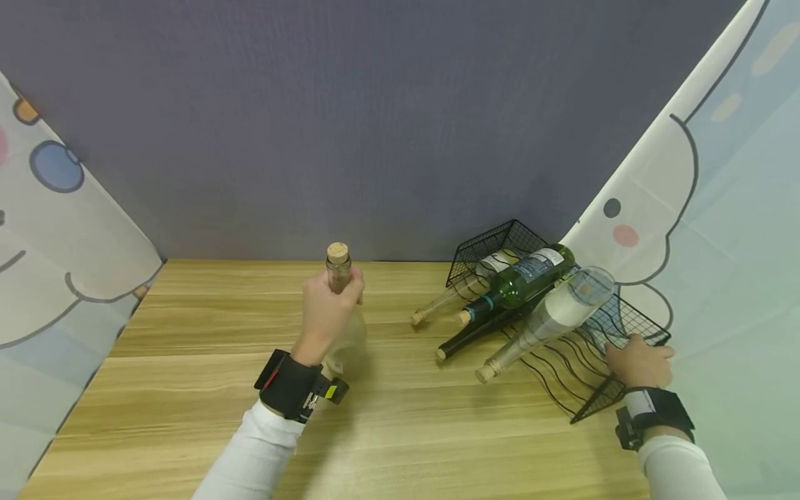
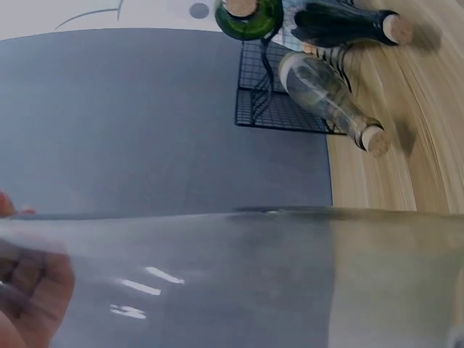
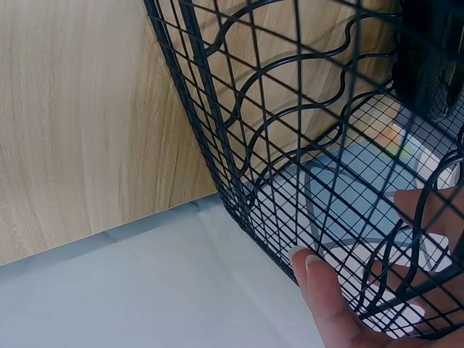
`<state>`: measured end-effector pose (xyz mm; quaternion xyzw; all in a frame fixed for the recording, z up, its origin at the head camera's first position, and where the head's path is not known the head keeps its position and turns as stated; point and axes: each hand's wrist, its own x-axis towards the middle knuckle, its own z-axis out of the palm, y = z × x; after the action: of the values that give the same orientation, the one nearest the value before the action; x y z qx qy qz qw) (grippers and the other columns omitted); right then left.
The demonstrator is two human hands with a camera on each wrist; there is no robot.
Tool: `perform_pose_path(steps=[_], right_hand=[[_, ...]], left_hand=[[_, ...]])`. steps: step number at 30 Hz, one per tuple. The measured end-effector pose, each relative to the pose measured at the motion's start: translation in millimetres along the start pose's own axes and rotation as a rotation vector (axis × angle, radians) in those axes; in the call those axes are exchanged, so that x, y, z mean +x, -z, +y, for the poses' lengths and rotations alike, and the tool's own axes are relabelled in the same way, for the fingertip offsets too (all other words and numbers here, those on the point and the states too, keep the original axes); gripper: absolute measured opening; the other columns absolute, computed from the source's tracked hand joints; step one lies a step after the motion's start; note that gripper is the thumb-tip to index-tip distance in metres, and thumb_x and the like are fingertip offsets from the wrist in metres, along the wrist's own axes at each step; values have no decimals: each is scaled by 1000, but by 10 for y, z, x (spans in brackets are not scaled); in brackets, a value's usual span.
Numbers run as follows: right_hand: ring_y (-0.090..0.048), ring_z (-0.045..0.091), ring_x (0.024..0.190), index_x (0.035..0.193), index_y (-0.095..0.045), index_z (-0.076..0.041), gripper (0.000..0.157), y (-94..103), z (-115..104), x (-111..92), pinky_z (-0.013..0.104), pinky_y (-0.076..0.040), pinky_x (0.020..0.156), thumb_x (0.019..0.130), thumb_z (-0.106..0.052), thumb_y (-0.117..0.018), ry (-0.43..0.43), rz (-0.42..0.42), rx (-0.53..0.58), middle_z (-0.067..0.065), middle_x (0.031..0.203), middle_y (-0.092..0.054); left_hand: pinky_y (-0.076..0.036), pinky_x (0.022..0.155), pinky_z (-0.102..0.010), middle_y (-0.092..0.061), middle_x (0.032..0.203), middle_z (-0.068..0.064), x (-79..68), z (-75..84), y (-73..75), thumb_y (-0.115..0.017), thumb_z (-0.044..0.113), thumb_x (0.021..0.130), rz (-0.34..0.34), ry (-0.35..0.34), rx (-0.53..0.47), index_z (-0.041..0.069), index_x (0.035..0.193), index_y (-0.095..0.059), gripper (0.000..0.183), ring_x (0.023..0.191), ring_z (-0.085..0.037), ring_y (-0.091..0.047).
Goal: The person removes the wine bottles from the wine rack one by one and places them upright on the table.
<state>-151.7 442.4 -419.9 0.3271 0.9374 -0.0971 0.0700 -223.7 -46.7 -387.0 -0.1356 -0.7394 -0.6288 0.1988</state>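
My left hand grips the neck of a clear, cork-stoppered glass bottle, which stands roughly upright with the cork on top. Whether its base touches the table cannot be told. Close up in the left wrist view, the bottle's glass fills the lower part. On the right, my right hand holds the near end of a black wire wine rack; its thumb presses the outer mesh while other fingers reach inside. A green bottle, a dark bottle and clear bottles lie in the rack, corks facing left.
The wood-grain table runs up to a grey-blue panel at the back. A cartoon-printed cloth hangs right beside the rack, and another printed cloth borders the left side.
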Motion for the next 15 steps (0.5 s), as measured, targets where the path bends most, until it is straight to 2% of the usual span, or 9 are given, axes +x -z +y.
perform_pose_path(steps=[4,6,8,11,13,15], right_hand=[[-49,66,100,138,-27,16,65,-4,3,7,61,-50,76,99,-35,-40,3,1,-1,57,120,-28],[-49,66,100,138,-27,16,66,-4,3,8,61,-50,76,99,-35,-40,4,1,-2,57,120,-27],[-49,66,100,138,-26,16,66,0,6,7,61,-50,76,99,-35,-40,1,1,-1,58,121,-27],[-49,66,100,139,-26,16,66,-1,5,11,61,-49,76,99,-35,-40,3,-2,1,58,121,-27],[-49,65,99,139,-26,16,66,-5,9,17,61,-50,76,99,-35,-40,3,-1,2,57,120,-27],[-50,65,99,139,-26,16,66,-7,11,20,61,-50,75,99,-36,-40,2,0,1,57,121,-27]], left_hand=[[-38,54,-24,-60,55,-10,-7,7,12,-59,16,94,-56,74,-29,1,68,-62,30,50,-11,-51],[-36,54,-24,-62,58,-8,-12,5,22,-60,19,95,-79,86,-28,1,68,-63,32,50,-11,-48],[-41,57,-24,-63,62,-6,-4,-6,43,-61,19,95,-127,86,-49,0,75,-64,28,54,-12,-51],[-48,67,-25,-63,76,-7,8,-27,135,-59,14,97,-271,72,-99,-3,88,-62,19,66,-12,-56],[-51,78,-27,-61,87,-8,22,-48,217,-58,7,96,-386,56,-121,-3,98,-58,11,80,-13,-61],[-51,87,-30,-60,96,-10,33,-64,296,-56,1,93,-488,35,-115,-1,105,-54,12,91,-13,-60]])
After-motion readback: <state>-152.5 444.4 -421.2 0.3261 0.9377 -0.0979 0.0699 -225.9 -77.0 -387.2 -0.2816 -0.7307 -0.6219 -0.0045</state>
